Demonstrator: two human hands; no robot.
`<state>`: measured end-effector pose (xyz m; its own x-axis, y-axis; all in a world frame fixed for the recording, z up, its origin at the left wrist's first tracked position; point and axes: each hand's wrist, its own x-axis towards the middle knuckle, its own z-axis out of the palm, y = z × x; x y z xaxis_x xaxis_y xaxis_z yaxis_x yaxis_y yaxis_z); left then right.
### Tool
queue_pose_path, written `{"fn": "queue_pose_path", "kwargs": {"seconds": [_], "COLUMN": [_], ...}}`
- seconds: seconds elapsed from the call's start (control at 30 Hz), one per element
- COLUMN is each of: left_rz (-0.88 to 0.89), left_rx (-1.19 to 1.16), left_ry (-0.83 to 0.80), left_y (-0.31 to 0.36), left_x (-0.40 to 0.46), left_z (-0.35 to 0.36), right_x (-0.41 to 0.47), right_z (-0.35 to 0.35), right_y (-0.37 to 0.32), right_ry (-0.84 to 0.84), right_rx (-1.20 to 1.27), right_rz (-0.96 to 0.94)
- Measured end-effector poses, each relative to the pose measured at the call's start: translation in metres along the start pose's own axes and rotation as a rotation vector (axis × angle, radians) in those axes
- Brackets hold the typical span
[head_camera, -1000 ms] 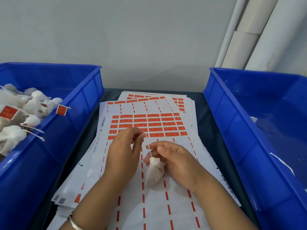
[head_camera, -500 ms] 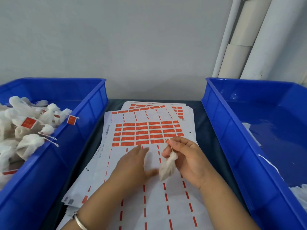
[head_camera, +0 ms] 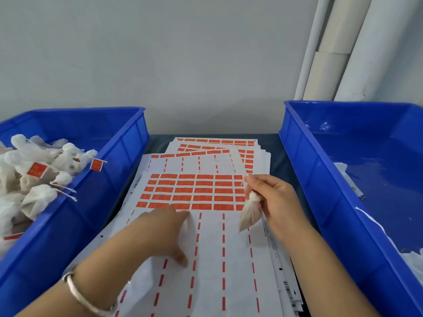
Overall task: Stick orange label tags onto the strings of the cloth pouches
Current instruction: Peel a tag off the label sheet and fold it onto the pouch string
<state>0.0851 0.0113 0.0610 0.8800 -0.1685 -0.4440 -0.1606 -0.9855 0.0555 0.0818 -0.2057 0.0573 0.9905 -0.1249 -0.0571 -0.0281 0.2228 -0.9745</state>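
At the far left, a blue bin (head_camera: 109, 156) is holding a heap of white cloth pouches (head_camera: 34, 179), and two of them are showing orange tags (head_camera: 36, 169) on their strings. Next to it, a stack of label sheets (head_camera: 206, 259) is lying on the dark tabletop (head_camera: 277, 152) between the bins, the top sheet carrying a block of orange labels (head_camera: 192, 191) across its middle, with only dashed orange strips left on its nearer part. The left hand (head_camera: 164, 232), a silver bangle (head_camera: 84, 296) circling its wrist, is reaching over the sheet with fingers stretched towards the lowest row of labels; it is blurred, so whether the fingertips are touching a label cannot be told, and it is holding nothing visible. To its right, the right hand (head_camera: 274, 197) is pinching the neck of a single pouch (head_camera: 250, 213), which is hanging above the sheet's right edge, beside the label block. At the far right, a second blue bin (head_camera: 309, 179) is standing with some white material (head_camera: 409, 252) in its near corner.
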Motion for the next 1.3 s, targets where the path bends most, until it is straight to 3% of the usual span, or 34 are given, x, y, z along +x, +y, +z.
{"fn": "queue_pose_path", "kwargs": {"seconds": [0.2, 0.27, 0.47, 0.67, 1.3], "left_rz": [0.089, 0.100, 0.162, 0.261, 0.206], "left_rx": [-0.251, -0.340, -0.282, -0.132, -0.143], "left_ry": [0.366, 0.415, 0.335, 0.416, 0.399], "left_y": [0.050, 0.066, 0.079, 0.074, 0.081], "left_x": [0.033, 0.046, 0.073, 0.081, 0.077], "left_z": [-0.011, -0.005, 0.021, 0.037, 0.037], "right_x": [0.006, 0.010, 0.015, 0.023, 0.024], "right_z": [-0.010, -0.010, -0.008, -0.010, -0.010], "right_y": [0.015, 0.020, 0.032, 0.041, 0.047], "right_ry": [0.242, 0.295, 0.285, 0.309, 0.333], "right_rx": [-0.143, -0.168, -0.198, -0.174, -0.131], "right_rz": [-0.064, -0.063, -0.038, -0.009, -0.015]}}
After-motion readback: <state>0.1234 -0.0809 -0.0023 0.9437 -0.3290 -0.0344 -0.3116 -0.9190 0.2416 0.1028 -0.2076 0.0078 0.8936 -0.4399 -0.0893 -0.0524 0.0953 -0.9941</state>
